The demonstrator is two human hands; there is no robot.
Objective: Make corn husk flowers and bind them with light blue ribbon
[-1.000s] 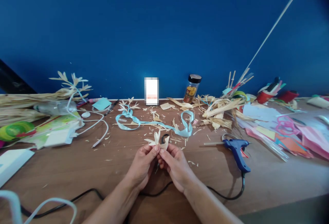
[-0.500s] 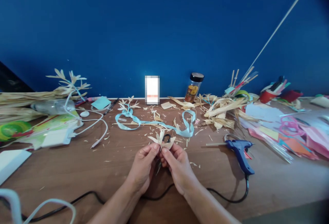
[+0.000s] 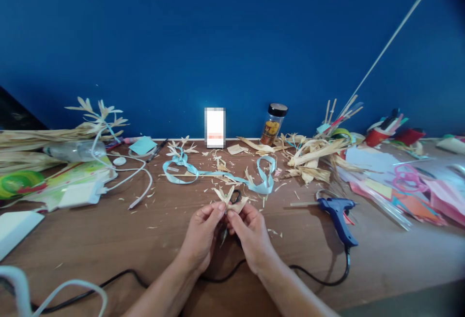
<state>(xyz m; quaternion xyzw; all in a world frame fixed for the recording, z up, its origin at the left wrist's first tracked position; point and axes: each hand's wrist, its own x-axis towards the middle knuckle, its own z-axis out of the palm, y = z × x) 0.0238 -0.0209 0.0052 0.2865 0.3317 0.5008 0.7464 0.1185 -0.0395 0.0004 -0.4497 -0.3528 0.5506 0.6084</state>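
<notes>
Both hands meet at the front middle of the table around a small flower of pale dried husk petals [image 3: 225, 194]. My left hand [image 3: 204, 229] pinches its left side between thumb and fingers. My right hand [image 3: 252, 227] pinches the right side, thumb on top. A black scissors handle [image 3: 237, 195] shows just behind the petals, and a pointed blade-like tip [image 3: 224, 237] shows below, between the hands. Fingers hide the flower's base and most of the scissors. Beyond the hands lies a curled light blue ribbon [image 3: 232, 177].
A blue glue gun [image 3: 337, 217] stands to the right, its black cord [image 3: 232, 274] running under my forearms. A black-lidded jar [image 3: 272, 125] leans by the wall. Dried husks [image 3: 316, 154], coloured paper [image 3: 417, 200], a white cable [image 3: 147, 176] and a plastic bottle [image 3: 74, 151] lie around.
The petals have shifted slightly between my fingers, standing a little more folded. Both hands stay almost where they were, with the same pinch.
</notes>
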